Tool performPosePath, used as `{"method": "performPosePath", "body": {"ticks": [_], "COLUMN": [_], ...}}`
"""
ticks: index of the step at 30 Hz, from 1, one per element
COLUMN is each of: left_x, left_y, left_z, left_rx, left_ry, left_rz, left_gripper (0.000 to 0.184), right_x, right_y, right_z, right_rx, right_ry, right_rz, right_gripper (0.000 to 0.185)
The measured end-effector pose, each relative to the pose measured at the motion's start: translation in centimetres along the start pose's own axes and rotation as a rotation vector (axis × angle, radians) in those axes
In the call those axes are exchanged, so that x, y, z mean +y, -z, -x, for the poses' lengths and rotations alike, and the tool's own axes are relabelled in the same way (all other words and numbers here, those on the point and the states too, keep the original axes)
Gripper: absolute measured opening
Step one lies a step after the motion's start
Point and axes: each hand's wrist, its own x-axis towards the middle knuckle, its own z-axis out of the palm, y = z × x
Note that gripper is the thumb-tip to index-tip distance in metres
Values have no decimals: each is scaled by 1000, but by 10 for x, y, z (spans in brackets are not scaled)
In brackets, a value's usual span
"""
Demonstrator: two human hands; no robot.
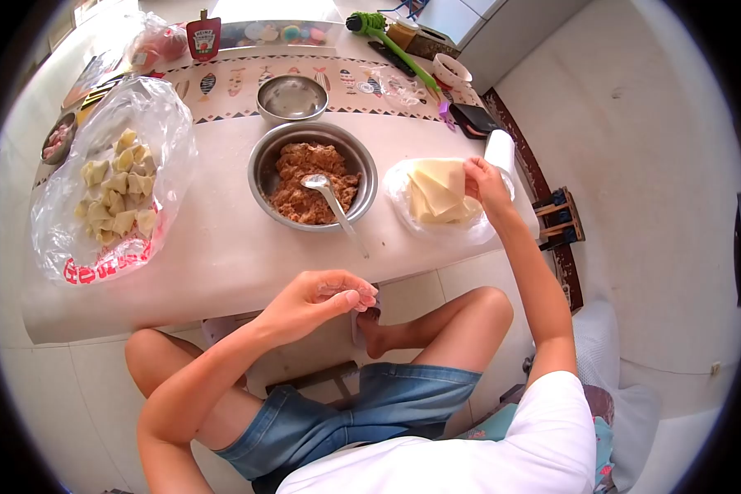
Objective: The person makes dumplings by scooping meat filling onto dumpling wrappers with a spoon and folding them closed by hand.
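At the right of the table, my right hand [487,183] pinches the edge of a square wonton wrapper [442,183] on top of a stack. The stack of wrappers [436,212] lies on a clear plastic bag [400,191]. My left hand [325,298] hovers in front of the table edge, loosely cupped with fingers apart and nothing in it; its fingertips look floury. Between the hands and the back stands a metal bowl [257,183] of minced meat filling [305,160], with a spoon [325,193] resting in it.
Several folded wontons [115,185] sit on a plastic bag [53,226] at the left. An empty metal bowl [292,97] stands behind the filling. Further back are a ketchup pouch [203,37], a green-handled brush [403,58], a small white bowl [451,70] and a dark wallet [473,121].
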Motion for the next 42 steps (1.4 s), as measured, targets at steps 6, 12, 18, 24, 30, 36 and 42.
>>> {"method": "performPosePath", "body": {"ticks": [6,12,18,24,30,36,42], "left_x": [3,11,2,7,2,14,13], "left_y": [-1,-11,7,4,9,21,48], "left_z": [0,5,15,32,37,44,50], "left_rx": [-44,335,238,240,285,273,628], "left_ry": [-58,-192,-196,120,101,-221,-372], "left_rz": [379,667,883,812,683,950,917], "left_gripper": [56,81,77,83,61,53,49], "right_x": [-85,-63,-91,-96,-88,-44,-45], "right_y": [-55,-158,-164,-190,-172,-129,-157], "right_z": [45,170,175,154,143,99,80], "right_rx": [322,-370,-483,-577,-403,-400,-312], "right_ry": [773,1283,841,891,714,1184,1314], "right_rz": [367,693,62,342,307,981,774], "right_gripper": [17,15,15,7,17,53,40]}}
